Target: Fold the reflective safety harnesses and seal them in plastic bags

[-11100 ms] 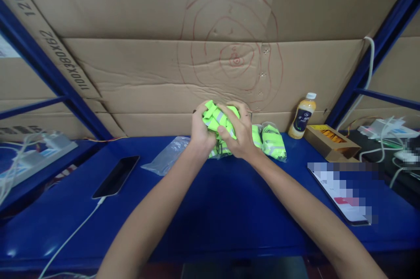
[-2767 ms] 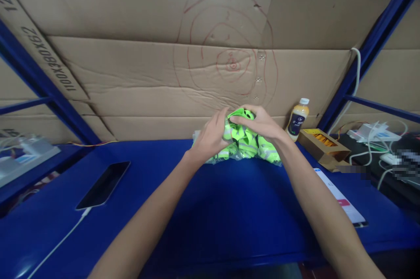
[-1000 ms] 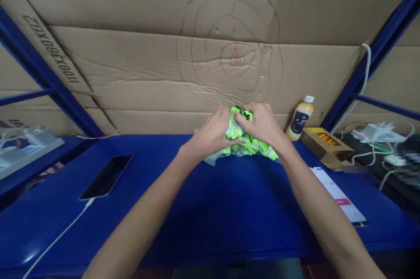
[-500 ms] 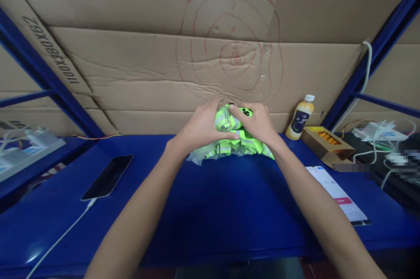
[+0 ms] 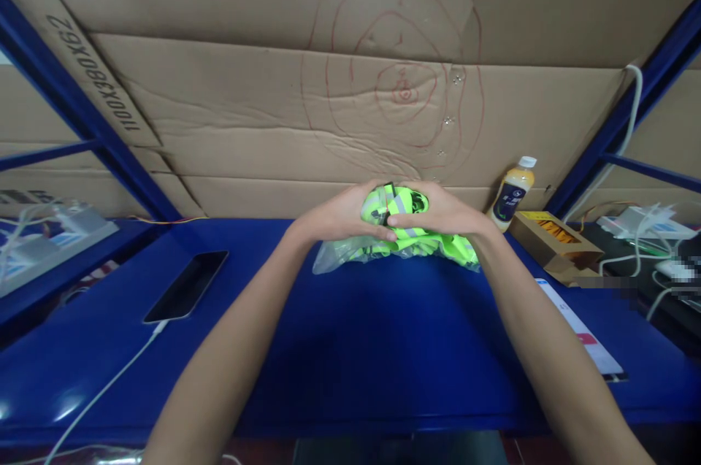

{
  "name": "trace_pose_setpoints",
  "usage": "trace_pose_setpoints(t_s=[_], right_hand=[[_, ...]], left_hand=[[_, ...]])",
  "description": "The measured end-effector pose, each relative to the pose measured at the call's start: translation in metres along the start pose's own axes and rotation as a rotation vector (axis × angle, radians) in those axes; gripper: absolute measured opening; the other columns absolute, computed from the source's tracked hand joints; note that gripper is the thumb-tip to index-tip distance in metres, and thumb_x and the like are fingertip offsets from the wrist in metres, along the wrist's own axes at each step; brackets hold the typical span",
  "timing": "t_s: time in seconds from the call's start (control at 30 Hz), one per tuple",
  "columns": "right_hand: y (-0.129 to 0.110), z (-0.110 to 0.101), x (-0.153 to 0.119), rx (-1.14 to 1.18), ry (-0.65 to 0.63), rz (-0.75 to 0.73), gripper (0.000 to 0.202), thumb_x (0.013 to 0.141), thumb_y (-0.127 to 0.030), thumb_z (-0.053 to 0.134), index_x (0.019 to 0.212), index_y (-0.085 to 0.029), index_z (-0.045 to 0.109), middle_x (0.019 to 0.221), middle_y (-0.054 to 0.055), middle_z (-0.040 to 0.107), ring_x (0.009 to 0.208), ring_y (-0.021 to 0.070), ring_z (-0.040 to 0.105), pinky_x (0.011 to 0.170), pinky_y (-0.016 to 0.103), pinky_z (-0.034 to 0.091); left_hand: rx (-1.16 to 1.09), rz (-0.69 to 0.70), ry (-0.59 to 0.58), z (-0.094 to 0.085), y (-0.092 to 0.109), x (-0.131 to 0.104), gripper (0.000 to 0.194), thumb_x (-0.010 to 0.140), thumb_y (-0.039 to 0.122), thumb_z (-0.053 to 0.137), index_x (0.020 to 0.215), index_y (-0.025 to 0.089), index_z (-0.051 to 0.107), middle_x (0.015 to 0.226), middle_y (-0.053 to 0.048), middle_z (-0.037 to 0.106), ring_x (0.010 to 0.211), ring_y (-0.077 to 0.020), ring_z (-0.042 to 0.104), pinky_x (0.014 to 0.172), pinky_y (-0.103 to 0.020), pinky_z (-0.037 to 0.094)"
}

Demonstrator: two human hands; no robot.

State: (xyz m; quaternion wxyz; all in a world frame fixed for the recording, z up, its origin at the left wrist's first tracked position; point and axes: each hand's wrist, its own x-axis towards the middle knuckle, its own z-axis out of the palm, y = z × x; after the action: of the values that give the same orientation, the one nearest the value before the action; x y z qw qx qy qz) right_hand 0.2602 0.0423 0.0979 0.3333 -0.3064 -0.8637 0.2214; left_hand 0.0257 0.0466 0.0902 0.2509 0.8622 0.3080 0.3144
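Note:
A bundle of neon-yellow fabric with silver stripes (image 5: 404, 234) lies at the back of the blue table, by the cardboard wall. Clear plastic (image 5: 335, 255) shows at its left and along its lower edge. My left hand (image 5: 350, 215) is wrapped round the left side of the bundle's upper part. From the right, my right hand (image 5: 441, 211) grips the same part, its thumb across the front. The two thumbs nearly meet near a small black piece on the fabric.
On the blue table (image 5: 350, 348), a dark phone (image 5: 187, 285) with a white cable lies left. At right are a juice bottle (image 5: 512, 193), an open carton (image 5: 554, 243) and a lit phone (image 5: 583, 333). Power strips (image 5: 60, 239) and cables lie at both sides.
My right hand has moved right and its thumb now lies lower across the bundle. The gripped fabric looks rounder and more gathered. The whole view has shifted slightly.

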Motion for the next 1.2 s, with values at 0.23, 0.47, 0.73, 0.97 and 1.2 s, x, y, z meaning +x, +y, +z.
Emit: trace_pose_setpoints(t_s=[0.23, 0.47, 0.73, 0.97, 1.2], right_hand=[[0.010, -0.010, -0.004, 0.188, 0.197, 0.095, 0.044, 0.074, -0.051, 0.091, 0.101, -0.018, 0.080, 0.092, 0.001, 0.074, 0.082, 0.0185, 0.064, 0.076, 0.030, 0.049], [0.029, -0.018, 0.001, -0.031, 0.498, 0.062, 0.036, 0.076, -0.047, 0.088, 0.086, -0.017, 0.071, 0.082, 0.000, 0.066, 0.078, 0.0176, 0.057, 0.074, 0.030, 0.044], [0.021, 0.002, 0.007, -0.342, 0.608, -0.232, 0.029, 0.086, -0.036, 0.079, 0.112, -0.024, 0.071, 0.122, 0.012, 0.068, 0.120, 0.0308, 0.065, 0.104, 0.043, 0.051], [-0.001, 0.008, 0.007, -0.429, 0.457, -0.317, 0.056, 0.081, -0.039, 0.085, 0.132, -0.026, 0.066, 0.152, 0.017, 0.053, 0.146, 0.0365, 0.053, 0.119, 0.052, 0.045], [-0.015, -0.026, 0.008, -0.284, 0.607, -0.125, 0.018, 0.090, -0.039, 0.076, 0.096, -0.022, 0.075, 0.110, 0.010, 0.079, 0.109, 0.0283, 0.073, 0.106, 0.046, 0.051]], left_hand=[[0.241, -0.144, 0.034, -0.036, 0.007, -0.017, 0.088, 0.071, 0.066, 0.091, 0.144, 0.025, 0.064, 0.140, -0.012, 0.073, 0.130, -0.0393, 0.067, 0.112, -0.048, 0.051], [0.436, -0.536, 0.268, -0.066, -0.057, -0.034, 0.115, 0.045, 0.069, 0.101, 0.137, 0.011, 0.063, 0.131, -0.026, 0.071, 0.132, -0.0540, 0.061, 0.108, -0.063, 0.049], [-0.204, -0.129, 0.557, -0.014, -0.007, 0.007, 0.067, 0.098, 0.080, 0.053, 0.102, 0.017, 0.076, 0.108, -0.014, 0.080, 0.108, -0.0313, 0.075, 0.100, -0.046, 0.061], [-0.943, -0.325, 0.406, 0.010, 0.024, 0.012, 0.048, 0.075, 0.036, 0.091, 0.114, 0.016, 0.070, 0.101, -0.011, 0.080, 0.084, -0.0284, 0.077, 0.072, -0.042, 0.068], [-0.592, -0.056, 0.569, 0.008, 0.001, 0.014, 0.092, 0.069, 0.023, 0.082, 0.154, 0.026, 0.048, 0.157, -0.014, 0.060, 0.129, -0.0341, 0.069, 0.086, -0.039, 0.066]])
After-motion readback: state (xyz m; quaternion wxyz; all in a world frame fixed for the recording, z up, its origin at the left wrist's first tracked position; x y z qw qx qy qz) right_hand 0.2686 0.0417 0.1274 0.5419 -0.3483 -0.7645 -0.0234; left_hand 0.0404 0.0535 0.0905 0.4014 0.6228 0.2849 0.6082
